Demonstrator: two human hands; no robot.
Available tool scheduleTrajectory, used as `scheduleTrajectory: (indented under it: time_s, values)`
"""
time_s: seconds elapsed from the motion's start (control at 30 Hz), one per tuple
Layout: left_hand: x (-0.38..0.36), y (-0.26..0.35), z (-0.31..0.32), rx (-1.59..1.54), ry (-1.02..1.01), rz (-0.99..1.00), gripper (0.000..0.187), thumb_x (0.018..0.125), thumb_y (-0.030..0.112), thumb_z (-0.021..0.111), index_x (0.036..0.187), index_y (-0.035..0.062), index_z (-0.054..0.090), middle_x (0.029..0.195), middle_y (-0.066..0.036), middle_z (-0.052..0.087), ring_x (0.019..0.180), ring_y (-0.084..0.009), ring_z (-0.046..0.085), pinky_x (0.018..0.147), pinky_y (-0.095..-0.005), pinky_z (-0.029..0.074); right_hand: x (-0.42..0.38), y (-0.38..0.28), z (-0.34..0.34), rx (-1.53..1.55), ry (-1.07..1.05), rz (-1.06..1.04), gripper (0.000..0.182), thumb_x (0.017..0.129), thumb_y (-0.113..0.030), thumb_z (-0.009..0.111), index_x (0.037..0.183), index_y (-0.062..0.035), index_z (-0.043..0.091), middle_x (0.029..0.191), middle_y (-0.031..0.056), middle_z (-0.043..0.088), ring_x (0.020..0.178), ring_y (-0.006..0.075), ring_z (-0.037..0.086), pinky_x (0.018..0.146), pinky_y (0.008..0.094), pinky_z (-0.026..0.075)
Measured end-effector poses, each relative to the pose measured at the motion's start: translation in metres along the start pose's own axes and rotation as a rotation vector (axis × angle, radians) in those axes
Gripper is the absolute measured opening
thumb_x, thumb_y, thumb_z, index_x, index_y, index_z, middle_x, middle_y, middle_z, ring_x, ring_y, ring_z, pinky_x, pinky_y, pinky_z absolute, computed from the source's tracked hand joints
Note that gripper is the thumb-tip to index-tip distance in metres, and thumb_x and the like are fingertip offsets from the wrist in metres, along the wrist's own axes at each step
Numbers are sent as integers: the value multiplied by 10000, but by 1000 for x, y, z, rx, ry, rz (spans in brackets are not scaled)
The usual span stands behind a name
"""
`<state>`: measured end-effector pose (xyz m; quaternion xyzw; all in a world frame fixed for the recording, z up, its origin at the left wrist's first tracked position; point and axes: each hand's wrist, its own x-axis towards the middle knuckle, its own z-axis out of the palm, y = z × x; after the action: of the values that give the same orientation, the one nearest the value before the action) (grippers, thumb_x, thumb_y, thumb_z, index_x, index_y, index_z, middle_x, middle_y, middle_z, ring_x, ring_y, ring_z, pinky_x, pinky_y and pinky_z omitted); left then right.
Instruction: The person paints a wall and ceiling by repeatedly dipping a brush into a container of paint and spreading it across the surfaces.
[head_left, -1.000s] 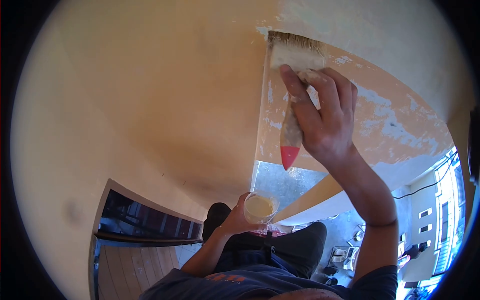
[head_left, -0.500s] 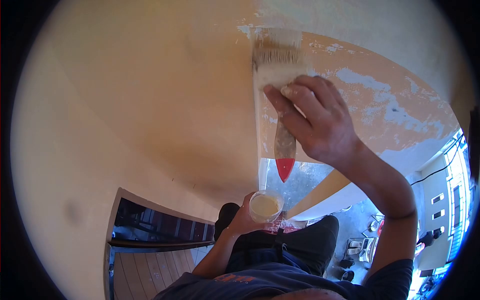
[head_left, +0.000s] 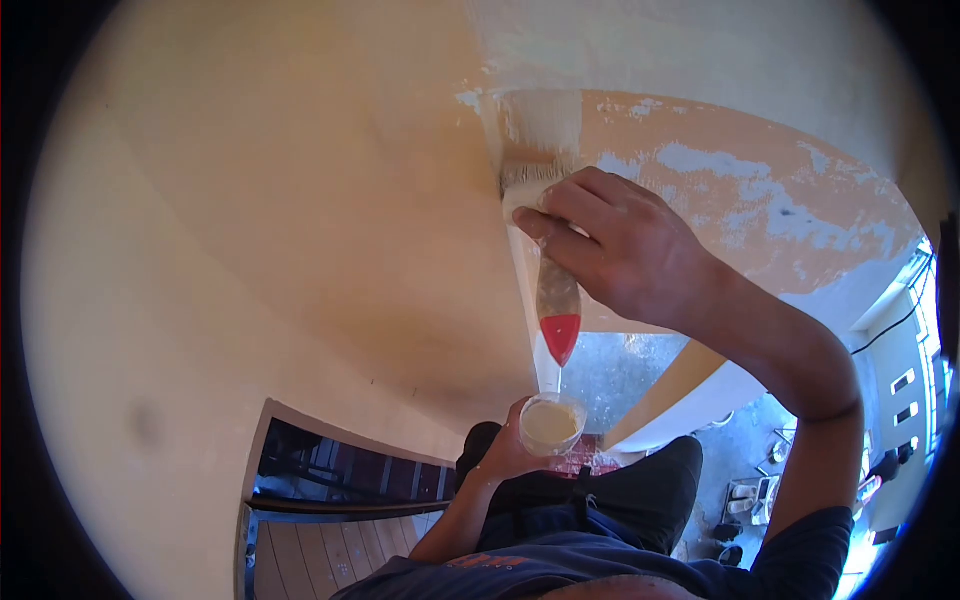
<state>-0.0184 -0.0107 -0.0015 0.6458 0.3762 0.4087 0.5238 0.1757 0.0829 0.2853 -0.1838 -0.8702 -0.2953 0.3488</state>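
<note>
My right hand (head_left: 630,245) is closed around a wide paintbrush (head_left: 558,290) with a red-tipped handle. Its bristles press on the wall near the inner corner, just below a fresh pale stroke (head_left: 540,120). Patchy white paint covers part of the orange-tan wall section (head_left: 700,200) to the right. Lower down, my left hand (head_left: 508,450) grips a clear plastic cup (head_left: 552,425) of cream-coloured paint, close to my body. The cup's rim is smeared with paint. My fingers hide part of the brush's ferrule.
A plain tan wall (head_left: 300,250) fills the left side, with a dark framed opening (head_left: 340,465) low in it. Far below on the right lies a grey floor (head_left: 725,470) with several items on it. A sloping beam edge (head_left: 670,395) runs near my knees.
The brush in my right hand has moved down the wall, leaving a longer pale stroke above it. The view has shifted slightly; my left hand still holds the cup.
</note>
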Motion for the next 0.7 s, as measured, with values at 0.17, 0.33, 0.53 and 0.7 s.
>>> scheduleTrajectory:
  time_s: [0.17, 0.33, 0.53, 0.7]
  values:
    - [3, -10, 0, 72, -14, 9, 997, 557, 218, 881, 1306, 18, 254, 1262, -127, 430, 1210, -223, 413, 1018, -371, 345, 27, 21, -19, -19, 52, -55, 241, 646, -107, 591, 865, -7, 584, 872, 54, 502, 852, 199, 535, 717, 287, 505]
    - [7, -4, 2, 156, -12, 26, 1004, 574, 332, 855, 1320, 22, 259, 1238, -161, 470, 1177, -255, 462, 995, -378, 376, 26, 12, -15, -132, 140, -106, 194, 637, -100, 597, 812, -17, 600, 838, 40, 490, 842, 188, 532, 720, 278, 492]
    - [11, -4, 4, 125, -59, -4, 995, 552, 251, 880, 1306, 33, 268, 1265, -123, 439, 1212, -233, 421, 1022, -381, 344, 10, 16, 6, -243, 272, -137, 402, 606, -109, 591, 990, -1, 635, 905, 63, 529, 906, 217, 549, 766, 333, 501]
    - [10, 2, 4, 154, -44, -30, 999, 544, 253, 882, 1304, 37, 270, 1265, -118, 441, 1212, -233, 421, 1022, -382, 344, -12, 9, 25, -120, 192, -101, 394, 603, -116, 596, 981, -14, 642, 914, 61, 534, 911, 212, 550, 775, 335, 501]
